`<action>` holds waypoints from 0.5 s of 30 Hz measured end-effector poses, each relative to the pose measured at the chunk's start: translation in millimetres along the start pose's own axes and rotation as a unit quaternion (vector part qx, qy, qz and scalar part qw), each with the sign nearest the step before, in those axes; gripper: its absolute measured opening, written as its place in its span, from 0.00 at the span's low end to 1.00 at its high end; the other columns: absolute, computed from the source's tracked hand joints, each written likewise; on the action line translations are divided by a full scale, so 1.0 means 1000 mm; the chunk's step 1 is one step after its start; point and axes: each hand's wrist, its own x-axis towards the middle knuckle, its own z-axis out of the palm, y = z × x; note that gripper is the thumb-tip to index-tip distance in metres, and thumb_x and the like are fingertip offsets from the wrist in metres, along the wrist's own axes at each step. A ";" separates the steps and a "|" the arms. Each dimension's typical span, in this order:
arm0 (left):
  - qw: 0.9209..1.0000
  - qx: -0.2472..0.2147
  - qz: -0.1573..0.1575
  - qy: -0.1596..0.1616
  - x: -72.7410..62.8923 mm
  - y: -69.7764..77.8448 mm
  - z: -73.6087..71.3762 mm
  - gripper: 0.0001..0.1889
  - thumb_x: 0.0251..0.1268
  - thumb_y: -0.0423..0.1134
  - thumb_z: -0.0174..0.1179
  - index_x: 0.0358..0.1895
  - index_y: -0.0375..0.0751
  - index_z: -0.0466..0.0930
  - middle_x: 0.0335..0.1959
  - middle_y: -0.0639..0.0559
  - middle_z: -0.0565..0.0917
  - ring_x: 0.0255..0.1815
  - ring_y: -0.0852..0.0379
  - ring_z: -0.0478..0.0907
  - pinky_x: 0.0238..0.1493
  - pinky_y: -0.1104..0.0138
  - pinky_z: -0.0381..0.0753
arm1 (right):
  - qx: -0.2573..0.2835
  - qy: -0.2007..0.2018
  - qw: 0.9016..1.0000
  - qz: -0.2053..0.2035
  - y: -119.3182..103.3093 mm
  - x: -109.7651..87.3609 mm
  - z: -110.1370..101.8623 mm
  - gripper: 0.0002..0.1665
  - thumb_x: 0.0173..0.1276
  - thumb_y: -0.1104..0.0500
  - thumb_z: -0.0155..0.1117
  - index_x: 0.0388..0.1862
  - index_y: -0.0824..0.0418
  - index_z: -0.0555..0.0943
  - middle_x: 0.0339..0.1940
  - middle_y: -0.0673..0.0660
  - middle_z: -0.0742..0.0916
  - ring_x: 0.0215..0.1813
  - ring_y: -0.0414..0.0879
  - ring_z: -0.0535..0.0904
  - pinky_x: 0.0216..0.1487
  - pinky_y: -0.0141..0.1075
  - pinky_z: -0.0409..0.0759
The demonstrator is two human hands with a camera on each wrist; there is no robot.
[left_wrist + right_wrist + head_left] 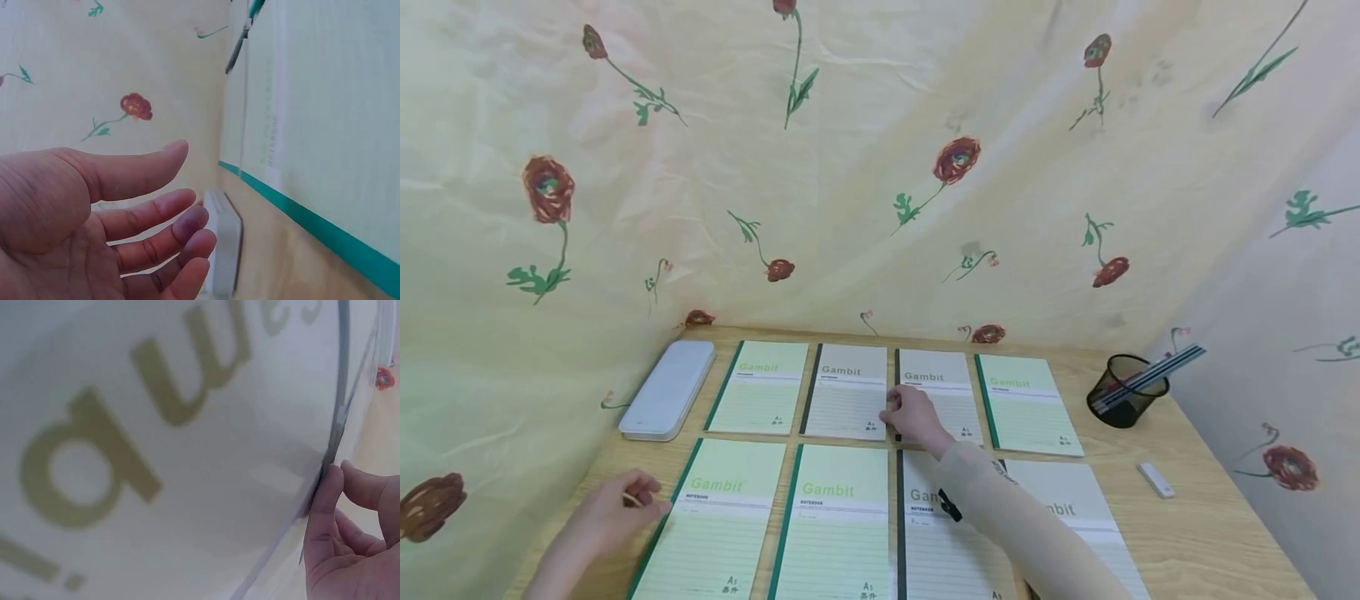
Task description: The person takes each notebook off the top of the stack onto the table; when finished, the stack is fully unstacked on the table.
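Observation:
Several Gambit notebooks lie in two rows on the wooden table. My right hand (917, 417) is over the back row, its fingertips between a grey notebook (848, 400) and the dark-spined grey notebook (936, 367) to its right. In the right wrist view the index finger (325, 512) touches a dark edge, with the thumb beside it; no pinch shows. The sleeve partly covers the front-row grey notebooks (951, 550). My left hand (613, 512), fingers loosely bent and holding nothing, is beside the green spine of the front-left green notebook (715, 533).
A white flat case (668, 390) lies at the back left. At the right stand a black mesh pen cup (1123, 396) with striped pencils and, nearer, a small white block (1155, 480). Flowered cloth (850, 167) surrounds the table.

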 end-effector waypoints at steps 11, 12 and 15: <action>0.996 0.001 0.082 0.032 0.028 0.052 -0.009 0.20 0.66 0.41 0.66 0.52 0.28 0.76 0.45 0.41 0.81 0.47 0.45 0.76 0.46 0.53 0.78 | -0.009 0.000 0.998 -0.065 -0.010 -0.009 -0.035 0.21 0.70 0.59 0.66 0.58 0.69 0.78 0.34 0.56 0.82 0.26 0.46 0.80 0.27 0.35 0.78; 0.994 0.005 0.097 0.040 0.031 0.058 -0.008 0.20 0.66 0.41 0.66 0.52 0.28 0.76 0.46 0.39 0.81 0.48 0.43 0.76 0.46 0.51 0.78 | -0.019 0.004 0.997 -0.072 -0.011 -0.010 -0.040 0.21 0.70 0.59 0.66 0.58 0.69 0.78 0.35 0.56 0.82 0.26 0.46 0.79 0.26 0.35 0.77; 0.986 0.024 0.144 0.079 0.041 0.076 -0.007 0.18 0.67 0.39 0.65 0.52 0.29 0.77 0.48 0.35 0.81 0.51 0.38 0.77 0.49 0.47 0.79 | -0.052 0.017 0.995 -0.079 -0.013 -0.012 -0.054 0.22 0.70 0.57 0.67 0.57 0.68 0.79 0.36 0.55 0.83 0.29 0.46 0.78 0.29 0.36 0.76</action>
